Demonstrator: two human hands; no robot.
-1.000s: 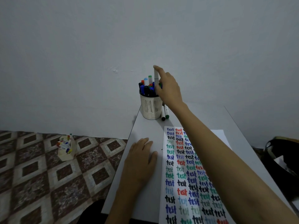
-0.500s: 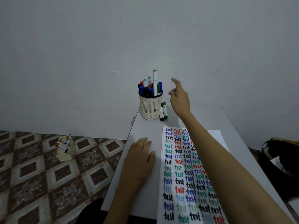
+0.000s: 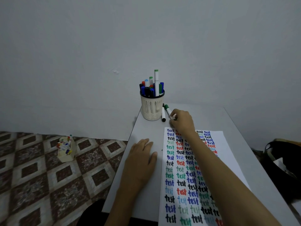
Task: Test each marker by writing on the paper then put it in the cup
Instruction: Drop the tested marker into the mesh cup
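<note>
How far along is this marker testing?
Mostly done, it seems: the paper is crowded with "test" words and the cup is packed with markers. In hand: the right hand pinches a green-capped marker lying beside the cup. Left: that one and the black-capped marker next to it.

- The grey rectangular table (image 3: 211, 118) stands against the pale plaster wall (image 3: 97, 46), with the patterned tiled floor (image 3: 32, 176) to its left.
- The cream perforated plastic cup (image 3: 152, 110) sits at the table's far left corner, with a bunch of capped markers (image 3: 156, 82) upright in it.
- Just right of the cup lie the white black-capped marker (image 3: 163, 114) and, right of that, the white green-capped marker (image 3: 167, 109), side by side.
- The white sheet of paper (image 3: 228, 152) lies nearer than these, on the table's right part.
- The left hand (image 3: 141, 160) rests flat on the table just left of the paper.
- The right hand (image 3: 182, 121) is at the paper's far edge, pinching the green-capped marker's near end.
- The small cream box of markers (image 3: 66, 152) stands on the floor, left of the table.
- The black fabric bag (image 3: 280, 160) lies right of the table.
</note>
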